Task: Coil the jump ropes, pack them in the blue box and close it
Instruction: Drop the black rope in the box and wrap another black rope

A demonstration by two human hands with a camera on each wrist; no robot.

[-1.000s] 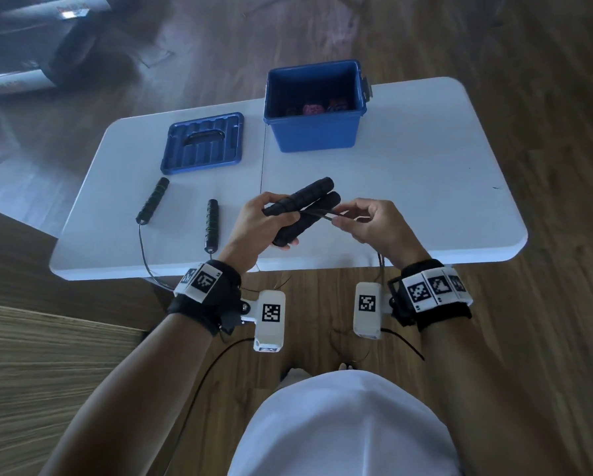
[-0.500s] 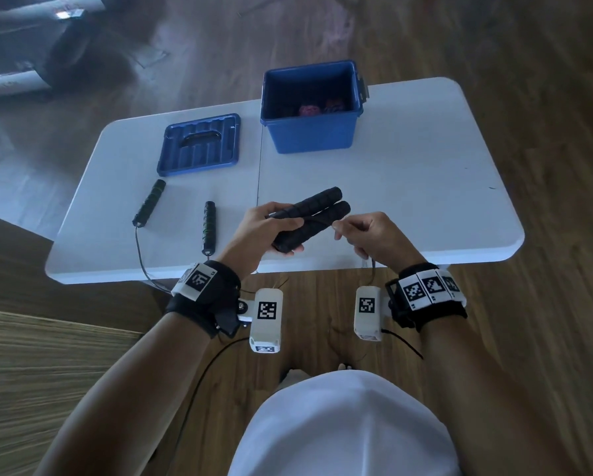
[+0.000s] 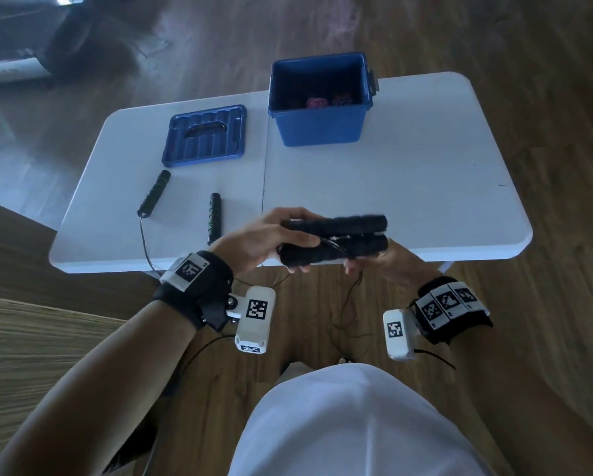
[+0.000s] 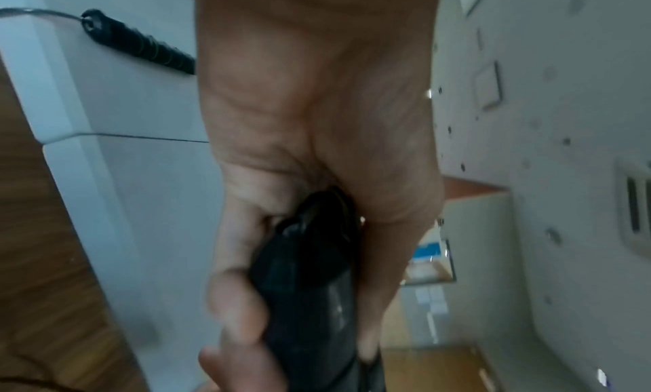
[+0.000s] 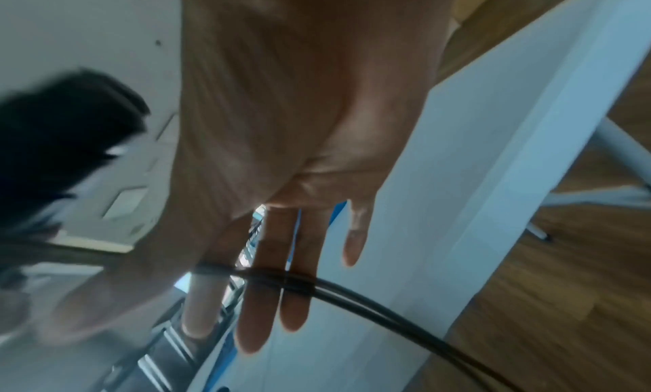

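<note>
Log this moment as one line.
left hand grips handles | right hand open, cord across fingers | box open | lid on table

- Two black foam jump-rope handles [image 3: 336, 238] lie stacked side by side and level, held above the table's near edge, their thin black cord [image 3: 351, 304] trailing down toward the floor.
- A second rope's two black handles [image 3: 154, 193] lie apart on the table's left part, the cord of one dropping over the near edge.
- The blue box [image 3: 320, 127] stands open at the far edge, something reddish inside.
- Its ribbed blue lid [image 3: 205, 135] lies flat to its left.
</note>
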